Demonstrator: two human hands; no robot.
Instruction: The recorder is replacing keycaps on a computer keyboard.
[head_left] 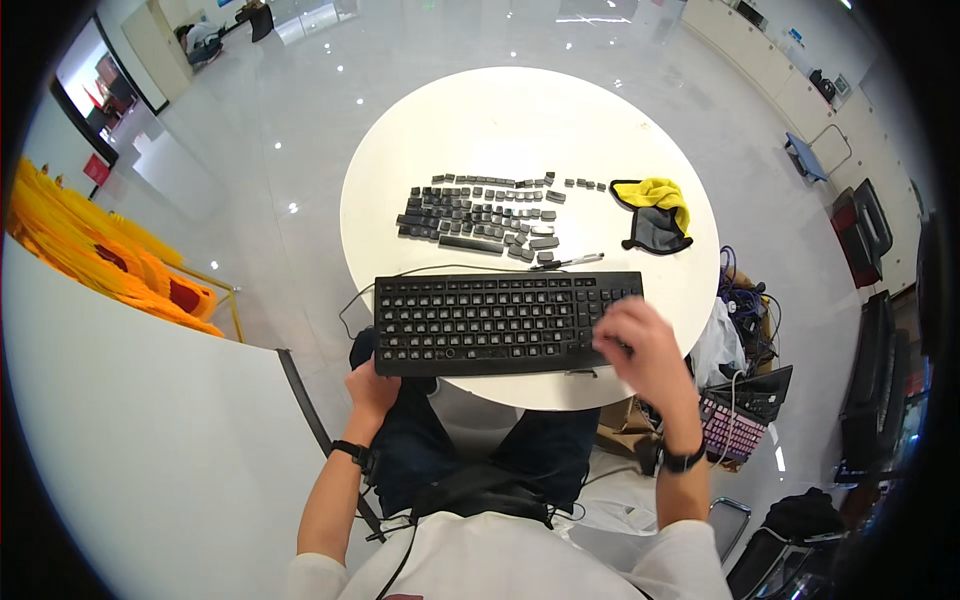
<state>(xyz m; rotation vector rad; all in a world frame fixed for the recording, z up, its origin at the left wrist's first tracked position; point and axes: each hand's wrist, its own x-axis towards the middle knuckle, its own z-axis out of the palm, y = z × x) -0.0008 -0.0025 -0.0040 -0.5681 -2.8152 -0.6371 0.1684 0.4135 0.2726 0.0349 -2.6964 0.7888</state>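
Note:
A black keyboard (470,365) lies across the near side of the round white table. Most of its main section is stripped of keycaps, showing the switches; some keys seem to remain on the number pad at the right. My left hand (371,388) grips its near left corner, fingers partly hidden under the edge. Over the number pad, my right hand (645,350) is curled with the fingertips drawn together, slightly blurred; whatever they pinch is hidden. Beyond the keyboard, loose black keycaps (470,246) lie in rows. A black-and-white pen (575,262) rests between them and the keyboard.
A yellow and grey cloth (660,225) lies on the right of the table (520,110). A small dark piece (582,373) sits by the keyboard's near edge. Below the table's right side are cables (750,310) and a pink-keyed keyboard (732,430). A white panel (150,420) stands left.

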